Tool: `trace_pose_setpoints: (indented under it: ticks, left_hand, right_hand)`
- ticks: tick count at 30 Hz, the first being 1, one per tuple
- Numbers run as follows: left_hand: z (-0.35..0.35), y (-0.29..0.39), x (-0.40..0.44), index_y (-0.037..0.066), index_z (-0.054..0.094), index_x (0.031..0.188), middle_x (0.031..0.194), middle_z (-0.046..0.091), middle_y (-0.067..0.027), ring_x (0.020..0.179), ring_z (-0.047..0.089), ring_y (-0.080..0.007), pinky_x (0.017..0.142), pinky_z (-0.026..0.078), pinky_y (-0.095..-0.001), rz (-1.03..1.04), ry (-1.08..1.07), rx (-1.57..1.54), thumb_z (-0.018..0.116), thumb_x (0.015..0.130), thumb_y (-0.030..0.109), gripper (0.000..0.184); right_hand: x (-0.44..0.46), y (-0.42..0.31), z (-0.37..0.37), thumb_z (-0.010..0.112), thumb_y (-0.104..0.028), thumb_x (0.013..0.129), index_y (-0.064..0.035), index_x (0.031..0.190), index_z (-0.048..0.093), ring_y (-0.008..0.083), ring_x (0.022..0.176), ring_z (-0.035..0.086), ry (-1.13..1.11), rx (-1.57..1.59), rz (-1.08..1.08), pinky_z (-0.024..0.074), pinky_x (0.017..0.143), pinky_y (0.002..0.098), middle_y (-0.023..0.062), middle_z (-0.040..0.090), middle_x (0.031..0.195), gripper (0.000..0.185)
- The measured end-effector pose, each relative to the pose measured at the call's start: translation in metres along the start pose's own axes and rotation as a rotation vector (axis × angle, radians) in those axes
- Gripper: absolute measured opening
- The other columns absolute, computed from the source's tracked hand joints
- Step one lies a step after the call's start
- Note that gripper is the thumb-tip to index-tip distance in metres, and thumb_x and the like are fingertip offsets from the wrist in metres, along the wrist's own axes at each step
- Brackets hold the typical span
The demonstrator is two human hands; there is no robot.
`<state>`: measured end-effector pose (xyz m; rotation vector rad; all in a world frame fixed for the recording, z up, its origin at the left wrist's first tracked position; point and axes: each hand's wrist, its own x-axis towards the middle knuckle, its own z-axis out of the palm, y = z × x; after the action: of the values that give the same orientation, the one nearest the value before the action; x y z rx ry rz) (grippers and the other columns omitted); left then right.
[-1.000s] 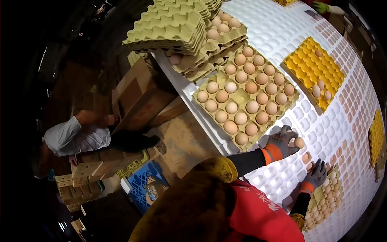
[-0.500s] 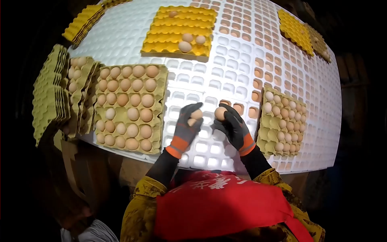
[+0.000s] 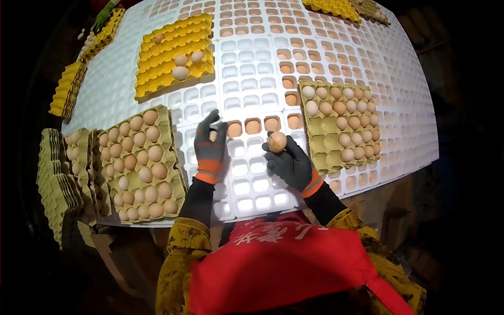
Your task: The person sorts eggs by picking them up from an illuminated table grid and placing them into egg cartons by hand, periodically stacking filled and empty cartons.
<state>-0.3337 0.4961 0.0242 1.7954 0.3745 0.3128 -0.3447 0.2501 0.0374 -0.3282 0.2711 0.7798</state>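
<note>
My left hand (image 3: 211,144), in a grey glove with an orange cuff, is curled over the white moulded tray (image 3: 239,148). A pale egg (image 3: 213,135) shows partly between its fingers; the rest is hidden. To the right, my right hand (image 3: 290,164), gloved alike, grips a brown egg (image 3: 277,142) with a darker patch, between thumb and fingers above the tray. Just beyond the hands, a row of tray cells holds several eggs, among them a brown egg (image 3: 253,126). The cells nearer my body hold nothing.
A carton tray of eggs (image 3: 176,178) lies left, beside stacked carton trays (image 3: 52,184). Another part-filled carton tray (image 3: 317,126) lies right. A yellow tray (image 3: 173,52) with several eggs is farther off. At far left, another person's green-gloved hand (image 3: 102,18) is near yellow trays.
The view has shifted, with surroundings moving left. One more cell in the row beyond my hands holds an egg. My hands are farther apart, and the right one still holds an egg.
</note>
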Motion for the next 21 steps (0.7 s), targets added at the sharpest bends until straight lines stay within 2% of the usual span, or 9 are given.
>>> trace_pose_setpoints:
  ticks: [3, 5, 7, 9, 12, 15, 17, 18, 21]
  left_hand:
    - [-0.01, -0.017, 0.004, 0.004, 0.063, 0.123, 0.127, 0.06, -0.0127, 0.121, 0.054, -0.0229, 0.099, 0.045, -0.0347, 0.284, 0.072, -0.035, 0.056, 0.088, 0.002, 0.037]
    - [-0.016, -0.026, 0.01, 0.012, 0.061, 0.13, 0.134, 0.056, -0.0114, 0.132, 0.046, -0.0319, 0.116, 0.026, -0.0493, 0.554, -0.143, 0.759, 0.055, 0.09, 0.009, 0.04]
    - [-0.004, -0.03, -0.003, 0.015, 0.06, 0.132, 0.141, 0.052, -0.0107, 0.137, 0.041, -0.0318, 0.119, 0.016, -0.0521, 0.505, -0.022, 0.762, 0.056, 0.092, 0.015, 0.04]
    - [0.004, -0.013, -0.009, 0.011, 0.059, 0.134, 0.143, 0.051, -0.0126, 0.138, 0.04, -0.0328, 0.118, 0.02, -0.0513, 0.433, 0.034, 0.677, 0.058, 0.093, 0.018, 0.041]
    - [0.013, 0.01, -0.047, 0.008, 0.057, 0.135, 0.141, 0.053, -0.0158, 0.134, 0.043, -0.0362, 0.114, 0.031, -0.044, 0.522, -0.149, 0.616, 0.059, 0.093, 0.011, 0.042]
    - [0.022, 0.03, -0.095, 0.009, 0.056, 0.136, 0.143, 0.05, -0.0166, 0.135, 0.041, -0.0386, 0.116, 0.025, -0.0495, 0.601, -0.437, 0.724, 0.064, 0.088, 0.015, 0.049]
    - [0.024, 0.023, -0.113, 0.01, 0.053, 0.139, 0.145, 0.048, -0.0186, 0.137, 0.039, -0.0392, 0.117, 0.022, -0.052, 0.601, -0.51, 0.773, 0.065, 0.087, 0.017, 0.054]
    - [0.026, 0.022, -0.118, 0.009, 0.051, 0.14, 0.146, 0.046, -0.0206, 0.137, 0.038, -0.0398, 0.117, 0.021, -0.0519, 0.579, -0.539, 0.8, 0.065, 0.088, 0.017, 0.055]
    - [0.038, 0.011, -0.129, 0.005, 0.05, 0.141, 0.149, 0.041, -0.0232, 0.139, 0.034, -0.0419, 0.117, 0.022, -0.0508, 0.674, -0.531, 0.897, 0.063, 0.09, 0.015, 0.054]
  right_hand:
    - [-0.011, 0.003, -0.001, 0.04, -0.039, 0.106, -0.0035, 0.135, 0.049, 0.019, 0.096, 0.06, -0.018, 0.004, -0.025, 0.0501, 0.085, 0.033, 0.0125, 0.061, 0.124, 0.047]
    - [-0.018, 0.003, -0.002, 0.04, -0.039, 0.106, -0.0049, 0.141, 0.045, 0.019, 0.096, 0.057, -0.05, 0.068, -0.009, 0.0492, 0.085, 0.0322, 0.0129, 0.058, 0.127, 0.049]
    - [-0.026, 0.002, 0.002, 0.037, -0.042, 0.107, -0.0101, 0.149, 0.037, 0.0198, 0.098, 0.058, -0.074, 0.016, -0.025, 0.0496, 0.085, 0.0339, 0.0132, 0.056, 0.13, 0.053]
    - [-0.038, 0.003, 0.004, 0.036, -0.044, 0.107, -0.01, 0.148, 0.037, 0.0189, 0.096, 0.058, -0.116, 0.044, -0.044, 0.0497, 0.084, 0.0343, 0.0128, 0.057, 0.128, 0.054]
    - [-0.064, 0.009, 0.004, 0.041, -0.041, 0.106, -0.0083, 0.142, 0.045, 0.0176, 0.093, 0.06, 0.019, -0.13, -0.108, 0.0519, 0.08, 0.0324, 0.0107, 0.06, 0.125, 0.049]
    - [-0.103, 0.012, -0.003, 0.047, -0.04, 0.104, -0.0086, 0.141, 0.046, 0.019, 0.098, 0.062, 0.099, -0.303, -0.183, 0.0529, 0.085, 0.0346, 0.0093, 0.059, 0.126, 0.048]
    - [-0.139, 0.009, -0.007, 0.045, -0.036, 0.105, -0.0087, 0.149, 0.035, 0.0211, 0.101, 0.062, -0.069, -0.174, -0.225, 0.0526, 0.087, 0.0361, 0.0106, 0.056, 0.128, 0.052]
    - [-0.158, 0.008, -0.011, 0.043, -0.033, 0.106, -0.0096, 0.154, 0.025, 0.0239, 0.104, 0.063, -0.025, -0.19, -0.204, 0.0524, 0.089, 0.0378, 0.012, 0.055, 0.129, 0.057]
    - [-0.218, 0.016, -0.052, 0.045, -0.033, 0.105, -0.0101, 0.156, 0.021, 0.0264, 0.104, 0.064, -0.014, -0.1, -0.315, 0.0525, 0.09, 0.0412, 0.0142, 0.056, 0.127, 0.061]
